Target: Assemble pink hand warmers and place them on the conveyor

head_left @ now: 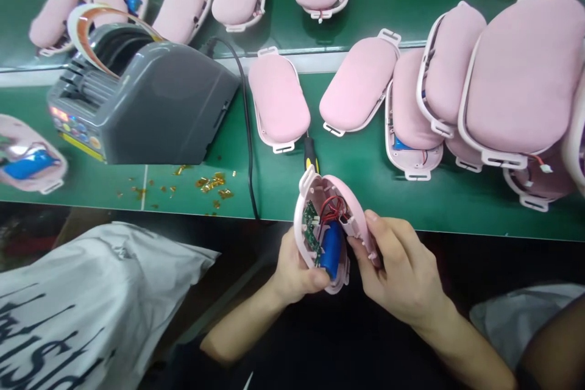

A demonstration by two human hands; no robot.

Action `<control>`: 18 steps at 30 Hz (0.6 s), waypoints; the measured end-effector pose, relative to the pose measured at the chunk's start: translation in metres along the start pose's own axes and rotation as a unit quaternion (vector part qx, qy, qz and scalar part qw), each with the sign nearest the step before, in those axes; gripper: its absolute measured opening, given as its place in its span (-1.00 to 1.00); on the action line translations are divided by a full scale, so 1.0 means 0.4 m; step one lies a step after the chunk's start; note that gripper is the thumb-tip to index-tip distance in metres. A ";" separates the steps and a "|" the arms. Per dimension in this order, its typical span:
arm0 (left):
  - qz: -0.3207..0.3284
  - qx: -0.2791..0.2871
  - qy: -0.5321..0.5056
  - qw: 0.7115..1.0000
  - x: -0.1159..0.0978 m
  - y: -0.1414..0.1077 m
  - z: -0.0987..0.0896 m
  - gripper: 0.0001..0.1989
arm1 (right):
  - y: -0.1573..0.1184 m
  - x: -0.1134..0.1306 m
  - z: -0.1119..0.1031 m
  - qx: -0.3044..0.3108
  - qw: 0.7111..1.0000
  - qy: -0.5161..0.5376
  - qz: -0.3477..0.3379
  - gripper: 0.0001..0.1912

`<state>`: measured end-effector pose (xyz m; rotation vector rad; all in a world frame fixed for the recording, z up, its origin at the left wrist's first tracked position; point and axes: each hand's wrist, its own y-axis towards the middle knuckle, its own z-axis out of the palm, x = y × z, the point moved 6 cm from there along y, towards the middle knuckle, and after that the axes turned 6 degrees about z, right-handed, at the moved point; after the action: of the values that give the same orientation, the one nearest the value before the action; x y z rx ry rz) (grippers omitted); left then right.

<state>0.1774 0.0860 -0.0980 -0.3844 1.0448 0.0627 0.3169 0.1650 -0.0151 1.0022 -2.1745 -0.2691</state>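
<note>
Just off the near table edge, my left hand point(297, 271) grips the pale plastic shell point(299, 219) of a pink device, thumb across its lower end. Inside that shell sit a blue cylindrical battery point(331, 250), a green circuit board point(311, 228) and bunched red wires point(334, 208). My right hand point(402, 268) pinches the pink padded cover point(351, 198), which stands tilted away from the shell like an opened clam. The wires run between the two halves. Behind the device lies a screwdriver point(311, 152) with a black and yellow handle, partly hidden by it.
A grey tape dispenser point(159, 103) with a black cable point(249, 146) stands at left, scraps of amber tape point(212, 183) before it. Several pink devices point(278, 97) lie along the green table point(475, 207), stacked at right. A person's pale shirt point(91, 304) is at lower left.
</note>
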 end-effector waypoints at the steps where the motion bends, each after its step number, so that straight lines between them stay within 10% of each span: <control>1: 0.015 -0.004 0.002 1.000 -0.008 0.001 0.003 -0.12 | 0.001 0.002 0.000 -0.003 1.000 -0.002 0.001 -0.47; 18: 0.049 0.022 0.000 0.999 -0.025 -0.006 0.011 -0.28 | -0.005 0.028 0.012 -0.002 1.000 0.006 0.017 -0.42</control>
<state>0.1765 0.0865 -0.0868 -0.2936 1.0622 0.1268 0.3098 0.1549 -0.0136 0.9615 -2.1778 -0.2498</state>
